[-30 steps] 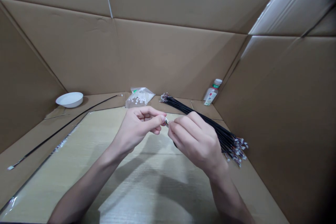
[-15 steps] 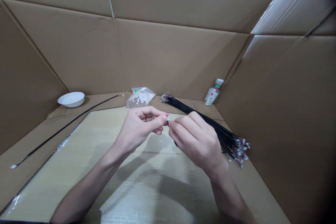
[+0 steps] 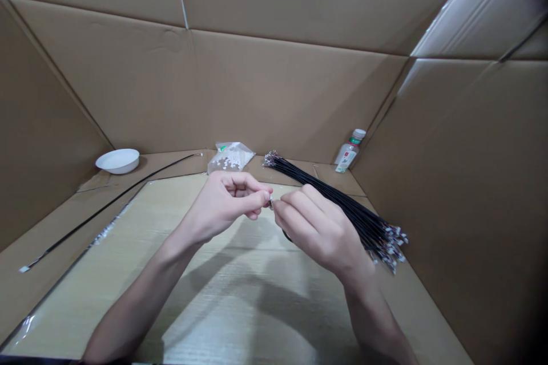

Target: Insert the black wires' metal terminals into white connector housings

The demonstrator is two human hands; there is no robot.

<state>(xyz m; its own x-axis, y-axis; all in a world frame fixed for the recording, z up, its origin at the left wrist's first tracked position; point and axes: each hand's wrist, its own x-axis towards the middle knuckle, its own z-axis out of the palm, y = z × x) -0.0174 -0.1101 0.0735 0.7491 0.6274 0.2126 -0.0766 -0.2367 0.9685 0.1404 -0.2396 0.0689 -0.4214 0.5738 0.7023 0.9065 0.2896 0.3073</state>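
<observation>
Over the middle of the board, my left hand pinches a tiny white connector between thumb and forefinger. Close on its right, my right hand is closed on the wire end of a black cable. A short bit of that cable shows beneath the right fingers; the rest is hidden behind the hand. Fine wires bridge the small gap between both sets of fingertips, too small to make out one by one.
A bundle of black cables with white-tipped ends lies behind my right hand. One single cable stretches along the left. At the back are a white bowl, a plastic bag of small white parts and a bottle. Cardboard walls enclose the board.
Both hands have shifted very slightly left, keeping their pinch on the connector and the wire end. Everything else lies as before, with the view moved a touch.
</observation>
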